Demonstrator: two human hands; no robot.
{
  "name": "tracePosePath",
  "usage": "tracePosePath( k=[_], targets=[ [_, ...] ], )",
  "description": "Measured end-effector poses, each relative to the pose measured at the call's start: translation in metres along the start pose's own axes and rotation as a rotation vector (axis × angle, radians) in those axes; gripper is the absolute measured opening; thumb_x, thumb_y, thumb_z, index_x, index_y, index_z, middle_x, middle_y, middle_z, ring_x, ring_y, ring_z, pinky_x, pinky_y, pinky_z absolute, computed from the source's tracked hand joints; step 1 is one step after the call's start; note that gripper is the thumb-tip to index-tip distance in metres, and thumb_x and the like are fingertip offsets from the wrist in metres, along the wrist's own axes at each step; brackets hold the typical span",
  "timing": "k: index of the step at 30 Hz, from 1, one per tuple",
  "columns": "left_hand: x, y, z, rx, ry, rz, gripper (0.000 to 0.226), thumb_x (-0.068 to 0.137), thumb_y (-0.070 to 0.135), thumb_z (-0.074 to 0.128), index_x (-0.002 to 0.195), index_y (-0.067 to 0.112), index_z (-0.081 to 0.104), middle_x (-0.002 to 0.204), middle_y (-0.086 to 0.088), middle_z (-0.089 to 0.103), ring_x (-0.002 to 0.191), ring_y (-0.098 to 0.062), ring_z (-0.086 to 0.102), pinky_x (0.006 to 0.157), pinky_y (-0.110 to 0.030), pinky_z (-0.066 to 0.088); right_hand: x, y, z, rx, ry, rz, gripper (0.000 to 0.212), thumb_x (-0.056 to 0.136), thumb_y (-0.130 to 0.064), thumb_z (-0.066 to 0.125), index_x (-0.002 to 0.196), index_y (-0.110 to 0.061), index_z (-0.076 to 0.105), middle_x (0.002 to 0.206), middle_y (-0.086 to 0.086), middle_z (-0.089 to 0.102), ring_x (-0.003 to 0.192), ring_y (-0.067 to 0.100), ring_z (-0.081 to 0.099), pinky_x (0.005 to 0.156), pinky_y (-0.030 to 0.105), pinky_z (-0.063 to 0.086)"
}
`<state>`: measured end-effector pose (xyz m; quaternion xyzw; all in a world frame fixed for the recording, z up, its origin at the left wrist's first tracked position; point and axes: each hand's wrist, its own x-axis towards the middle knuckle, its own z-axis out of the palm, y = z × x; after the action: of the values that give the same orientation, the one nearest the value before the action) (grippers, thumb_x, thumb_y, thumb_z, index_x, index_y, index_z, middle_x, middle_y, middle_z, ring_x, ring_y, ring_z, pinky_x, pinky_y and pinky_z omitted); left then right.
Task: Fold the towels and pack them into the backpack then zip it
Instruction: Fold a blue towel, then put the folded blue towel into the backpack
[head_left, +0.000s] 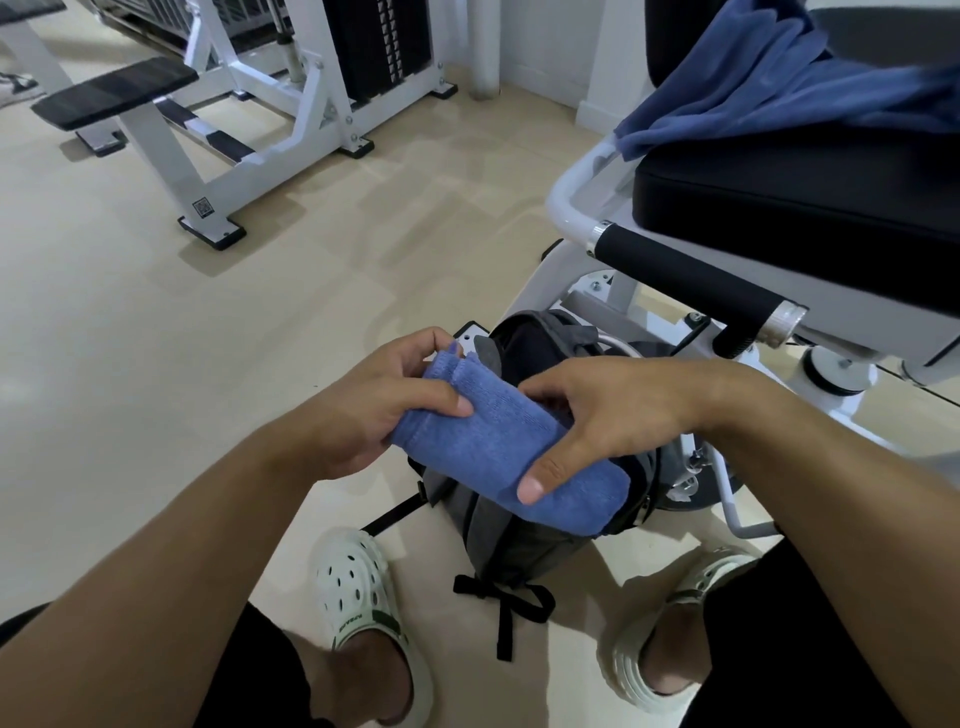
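Observation:
A folded blue towel (498, 447) is held over the open top of a dark grey backpack (514, 545) that stands on the floor between my feet. My left hand (363, 410) grips the towel's upper left end, with the thumb lying across it. At the lower right end, my right hand (613, 415) holds the towel with the thumb pressed on top. Another blue towel (779, 83) lies crumpled on the black seat pad (789, 208) at the upper right. The backpack's inside is dark and mostly hidden by the towel.
A white gym machine frame with a black foam handle (691, 286) stands right behind the backpack. Across the beige floor (156, 338) at the upper left is a white bench machine (218, 114). My feet wear white clogs (358, 587).

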<state>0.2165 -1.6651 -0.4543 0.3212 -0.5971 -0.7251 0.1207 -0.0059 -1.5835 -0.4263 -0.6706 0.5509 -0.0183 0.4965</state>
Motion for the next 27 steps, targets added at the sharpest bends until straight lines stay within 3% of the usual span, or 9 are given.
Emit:
tracePosePath(
  k=[4,8,13,15,17,19,22,25,27],
  targets=[
    [0.0,0.003,-0.002,-0.014,0.042,-0.006,0.028,0.066,0.004,0.071,0.082,0.023,0.059,0.112,-0.028,0.069,0.103,-0.041,0.066,0.087,-0.043,0.046,-0.002,0.0,-0.001,0.006,-0.049,-0.016,0.065,0.072,-0.034,0.092,0.127,-0.026,0.058,0.117,-0.012,0.071,0.106,0.006,0.07,0.095,0.032,0.058],
    [0.0,0.005,-0.008,-0.036,0.024,0.015,0.03,0.071,-0.003,0.062,0.091,0.016,0.049,0.12,-0.023,0.071,0.118,-0.045,0.064,0.092,-0.044,0.045,-0.002,0.009,-0.005,0.04,-0.033,-0.027,0.051,0.079,-0.027,0.088,0.121,-0.02,0.061,0.114,-0.005,0.073,0.105,0.014,0.072,0.095,0.042,0.059],
    [0.0,0.0,-0.007,0.045,0.065,0.017,0.042,0.073,0.002,0.067,0.11,0.013,0.048,0.119,-0.007,0.075,0.116,-0.031,0.068,0.087,-0.037,0.056,-0.001,0.017,-0.009,0.003,0.03,0.0,0.036,0.089,-0.028,0.08,0.122,-0.023,0.066,0.113,-0.007,0.075,0.105,0.013,0.072,0.098,0.042,0.057],
    [0.0,-0.004,-0.005,0.112,0.075,-0.04,0.067,0.067,0.018,0.082,0.127,0.026,0.053,0.121,0.003,0.074,0.117,-0.023,0.068,0.093,-0.033,0.057,0.0,0.018,-0.005,-0.082,0.065,0.037,0.034,0.09,-0.033,0.078,0.121,-0.027,0.066,0.111,-0.01,0.075,0.101,0.011,0.072,0.096,0.042,0.057],
    [0.001,-0.008,0.0,0.192,0.107,-0.111,0.085,0.055,0.042,0.09,0.132,0.043,0.053,0.124,0.004,0.071,0.117,-0.016,0.067,0.102,-0.034,0.053,0.001,0.018,-0.001,-0.135,0.089,0.061,0.035,0.089,-0.038,0.077,0.122,-0.032,0.066,0.109,-0.014,0.074,0.1,0.009,0.071,0.095,0.041,0.056],
    [0.002,-0.009,0.005,0.277,0.197,-0.152,0.078,0.055,0.051,0.094,0.125,0.041,0.061,0.12,0.002,0.071,0.109,-0.012,0.07,0.101,-0.035,0.055,0.001,0.017,0.001,-0.17,0.111,0.068,0.035,0.09,-0.04,0.075,0.123,-0.034,0.065,0.109,-0.015,0.074,0.1,0.009,0.07,0.095,0.041,0.056],
    [0.009,-0.011,0.008,0.345,0.28,-0.128,0.046,0.068,0.037,0.092,0.109,0.029,0.073,0.104,0.001,0.077,0.098,-0.012,0.075,0.091,-0.033,0.06,-0.003,0.016,0.002,-0.167,0.12,0.053,0.035,0.094,-0.038,0.071,0.128,-0.033,0.066,0.112,-0.015,0.074,0.102,0.008,0.07,0.096,0.04,0.055],
    [0.014,-0.012,0.012,0.396,0.326,-0.067,0.036,0.067,0.04,0.092,0.098,0.033,0.076,0.102,0.006,0.076,0.095,-0.011,0.074,0.089,-0.035,0.06,-0.01,0.018,0.002,-0.132,0.14,0.053,0.038,0.099,-0.032,0.065,0.136,-0.041,0.062,0.113,-0.017,0.075,0.105,0.007,0.069,0.098,0.039,0.054],
    [0.019,-0.012,0.016,0.451,0.369,-0.029,0.033,0.07,0.044,0.089,0.097,0.033,0.075,0.1,0.011,0.073,0.093,-0.007,0.071,0.082,-0.027,0.058,-0.013,0.021,0.002,-0.116,0.186,0.072,0.043,0.102,-0.029,0.062,0.14,-0.047,0.057,0.115,-0.018,0.074,0.107,0.005,0.068,0.1,0.037,0.053]
  ],
)
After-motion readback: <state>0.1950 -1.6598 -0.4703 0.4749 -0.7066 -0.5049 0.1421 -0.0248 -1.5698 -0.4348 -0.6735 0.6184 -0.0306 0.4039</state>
